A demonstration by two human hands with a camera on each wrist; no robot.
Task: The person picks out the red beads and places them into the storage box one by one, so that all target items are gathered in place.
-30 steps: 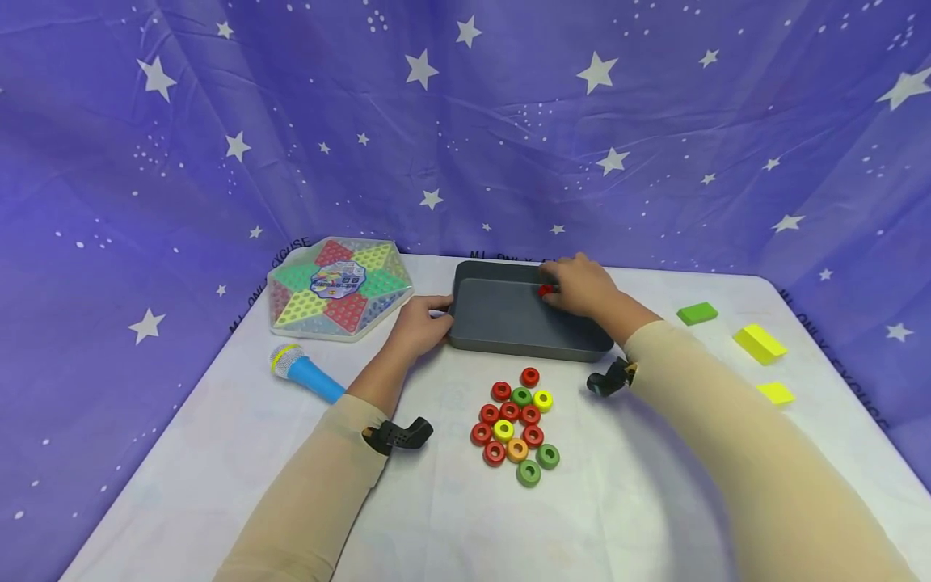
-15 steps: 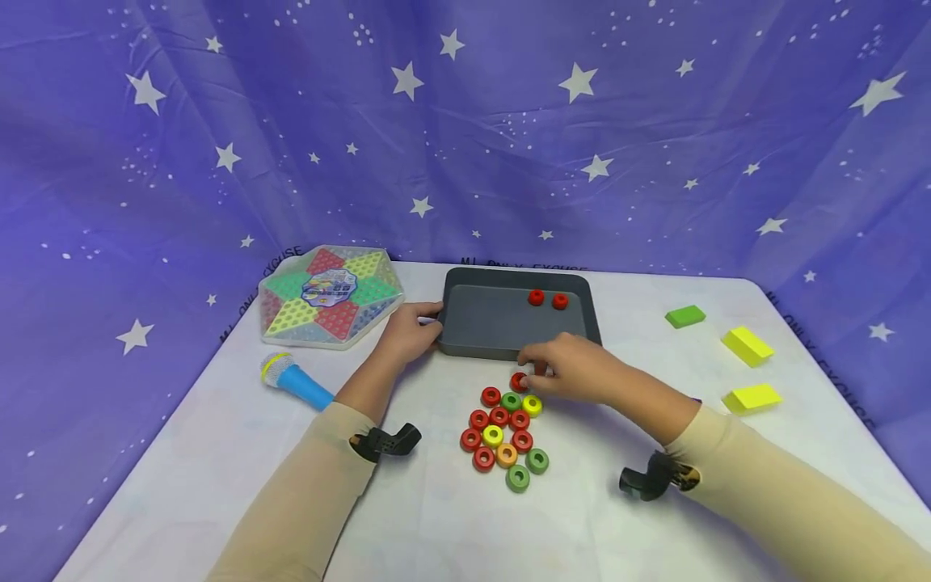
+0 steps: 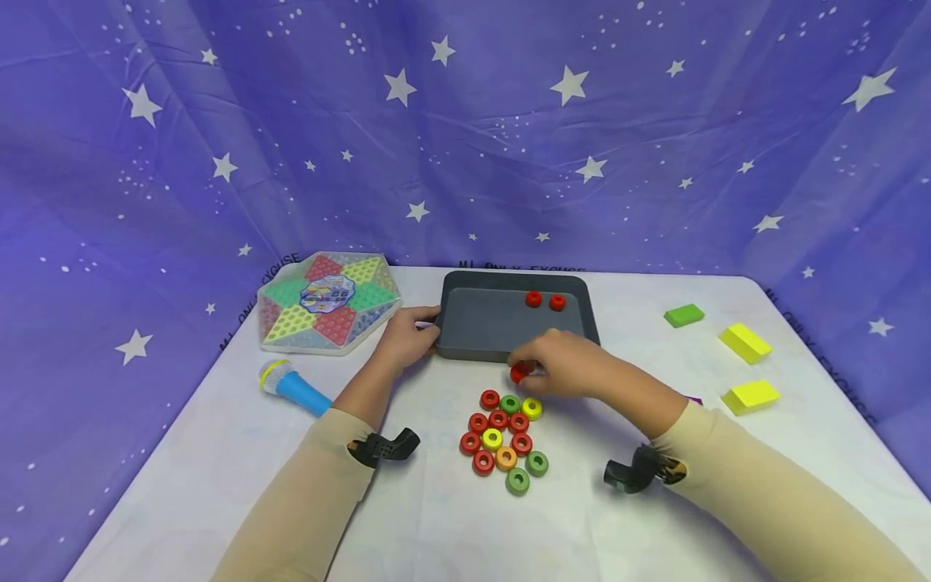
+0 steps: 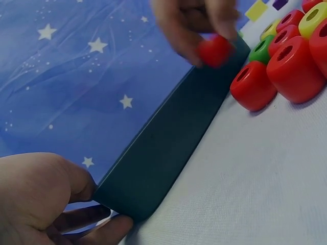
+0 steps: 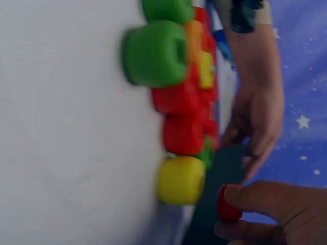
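With thumb and fingers, my right hand (image 3: 560,365) pinches a red bead (image 3: 518,373) just above the near rim of a dark grey tray (image 3: 473,323). The same bead (image 5: 230,203) shows between the thumb and a finger in the right wrist view. My left hand (image 3: 409,335) holds the tray's left side near its front corner, with fingers at the wall in the left wrist view. Two red beads (image 3: 534,299) sit inside the tray at the back right. Several red, green, yellow and orange beads (image 3: 498,419) lie clustered on the table in front of it.
A hexagonal Chinese checkers box (image 3: 327,303) lies left of the tray, and a blue toy microphone (image 3: 294,388) in front of it. At the right are a green block (image 3: 684,315) and two yellow blocks (image 3: 751,397). A starry purple curtain (image 3: 465,145) hangs behind.
My right hand has let go of a red bead in the tray, come back to the cluster and lifted its farthest red bead toward the rim. The left hand stays at the tray.
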